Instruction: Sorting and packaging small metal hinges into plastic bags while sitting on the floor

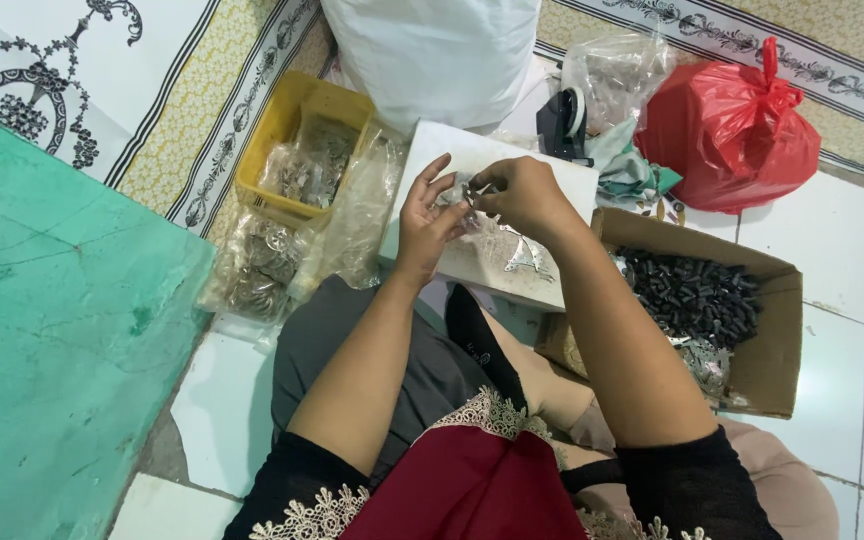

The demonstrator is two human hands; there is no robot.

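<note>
Red plastic bag [730,130] top right; brown cardboard box [767,345] below; clear bags [262,265] left; white sack [432,50] top.

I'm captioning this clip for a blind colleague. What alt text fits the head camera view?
Seen from above, a seated person's left hand and right hand pinch a small metal piece together over a white board. A cardboard box of small dark parts sits to the right, a yellow tray of bagged metal pieces to the left, a red plastic bag behind.
</note>
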